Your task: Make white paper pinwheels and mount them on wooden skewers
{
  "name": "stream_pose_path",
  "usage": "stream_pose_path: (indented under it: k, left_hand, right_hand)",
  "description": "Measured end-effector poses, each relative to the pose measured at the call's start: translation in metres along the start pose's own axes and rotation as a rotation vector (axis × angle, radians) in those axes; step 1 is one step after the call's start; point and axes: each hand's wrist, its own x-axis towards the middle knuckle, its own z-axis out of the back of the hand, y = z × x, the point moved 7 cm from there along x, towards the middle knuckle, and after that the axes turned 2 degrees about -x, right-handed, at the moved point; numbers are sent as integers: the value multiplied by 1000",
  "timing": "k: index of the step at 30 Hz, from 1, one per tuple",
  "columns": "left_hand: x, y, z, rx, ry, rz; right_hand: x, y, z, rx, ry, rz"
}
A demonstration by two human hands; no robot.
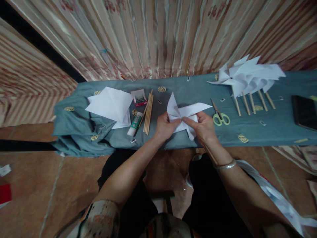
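From my remote seat, I see the left hand (164, 127) and right hand (206, 128) pinching a white paper pinwheel (185, 112) over the teal cloth (230, 134). Should either thumb slip, its folded blades could spring open (green-handled scissors (217, 119) lie beside the right hand).

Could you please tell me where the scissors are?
In the head view, the scissors lie on the teal cloth, just right of the person's right hand.

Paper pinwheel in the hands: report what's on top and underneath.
The left hand and right hand each rest a thumb on top of the paper pinwheel, near its middle. Cloth shows around its edges, but whatever is directly underneath is covered.
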Motion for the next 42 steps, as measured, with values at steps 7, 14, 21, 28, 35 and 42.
stream_pose_path:
  k: [7,14,21,28,35,42]
  left_hand:
    - [1,5,1,39,4,-15]
    - [2,5,1,33,4,-24]
    - [-1,0,1,16,-13,18]
    - [-2,-1,4,42,-26,11]
    - [2,5,4,85,0,-40]
    - [1,-1,0,-5,29,-1]
  right_hand:
    - [1,-3,0,-43,10,-5]
    - [0,-2,0,-9,-7,-21]
    - [0,-3,-1,-29,5,-16]
    - [-2,-3,-3,-52,11,-1]
    - [-2,-2,-3,-48,23,-3]
    - [-1,0,0,-7,0,-17]
